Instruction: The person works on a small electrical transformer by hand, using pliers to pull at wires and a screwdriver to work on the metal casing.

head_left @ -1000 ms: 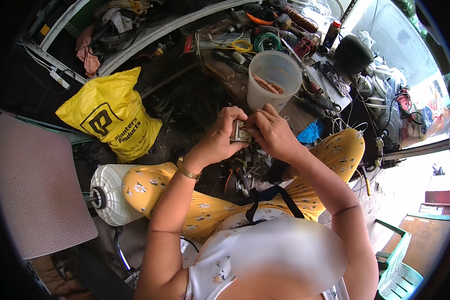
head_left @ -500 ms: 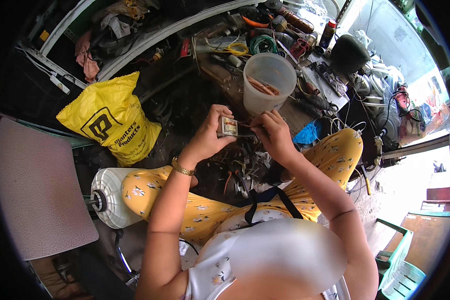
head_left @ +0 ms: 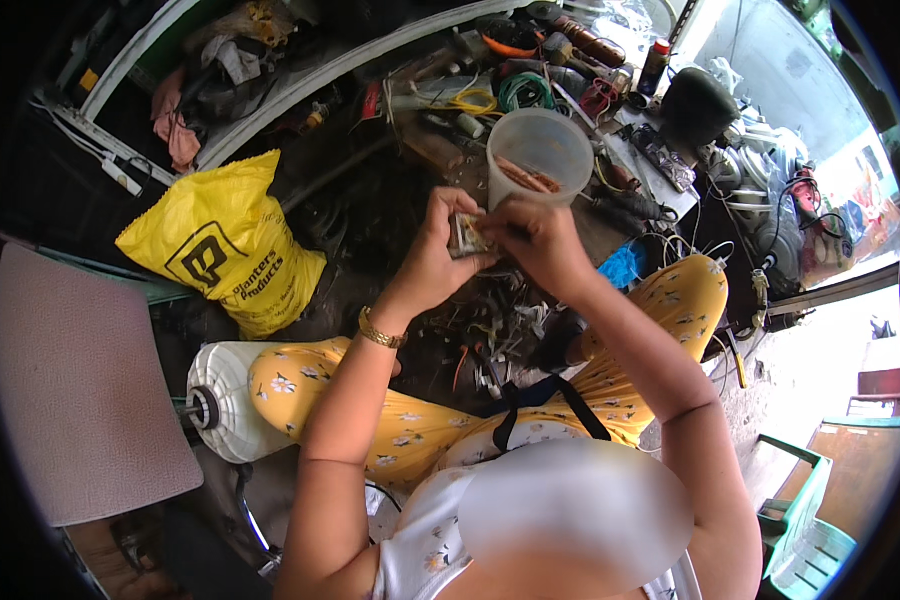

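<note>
My left hand [head_left: 432, 248] is closed around a small boxy coil with a metal frame [head_left: 462, 238], its thumb along the near edge. Copper-coloured winding shows on the coil's upper face. My right hand [head_left: 545, 240] presses up to the coil's right side, fingers pinched together. What sits between those fingertips is hidden. Just beyond both hands stands a translucent plastic bucket [head_left: 560, 137], holding copper-coloured wire pieces [head_left: 530, 178].
Scraps and orange-handled pliers [head_left: 460, 368] lie on the dark floor between my knees. A yellow sack [head_left: 235, 245] stands at left, above a white ribbed fan-motor-like housing [head_left: 232, 400]. Tools and cable coils [head_left: 526, 92] crowd the far side. A blue plastic piece [head_left: 622, 264] lies right.
My right hand has moved left, closing the gap to the coil. The thin copper wire that stretched between my hands no longer shows. My left hand has shifted slightly up and right with the coil.
</note>
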Action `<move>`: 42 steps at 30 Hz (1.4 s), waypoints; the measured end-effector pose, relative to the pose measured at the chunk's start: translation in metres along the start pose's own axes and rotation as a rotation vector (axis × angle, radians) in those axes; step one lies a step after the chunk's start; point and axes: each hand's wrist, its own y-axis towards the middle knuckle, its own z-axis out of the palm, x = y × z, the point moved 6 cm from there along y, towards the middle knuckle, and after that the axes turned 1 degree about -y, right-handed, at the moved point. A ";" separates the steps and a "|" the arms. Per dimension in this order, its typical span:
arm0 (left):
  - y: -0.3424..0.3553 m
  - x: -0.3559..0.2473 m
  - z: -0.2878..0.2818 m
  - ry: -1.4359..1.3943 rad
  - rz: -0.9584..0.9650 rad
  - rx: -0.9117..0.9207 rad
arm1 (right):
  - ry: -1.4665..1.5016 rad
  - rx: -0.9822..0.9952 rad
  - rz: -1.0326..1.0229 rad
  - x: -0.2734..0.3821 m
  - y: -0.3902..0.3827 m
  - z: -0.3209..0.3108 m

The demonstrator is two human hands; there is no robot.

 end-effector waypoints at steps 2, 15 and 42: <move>0.030 -0.023 -0.007 -0.053 0.021 -0.004 | 0.019 -0.007 0.043 0.003 0.028 -0.024; 0.148 -0.008 0.014 0.279 0.031 0.426 | -0.331 0.012 -0.105 -0.058 0.065 -0.079; 0.114 0.002 -0.015 -0.147 0.053 0.076 | -0.137 -0.137 0.061 -0.032 0.083 -0.076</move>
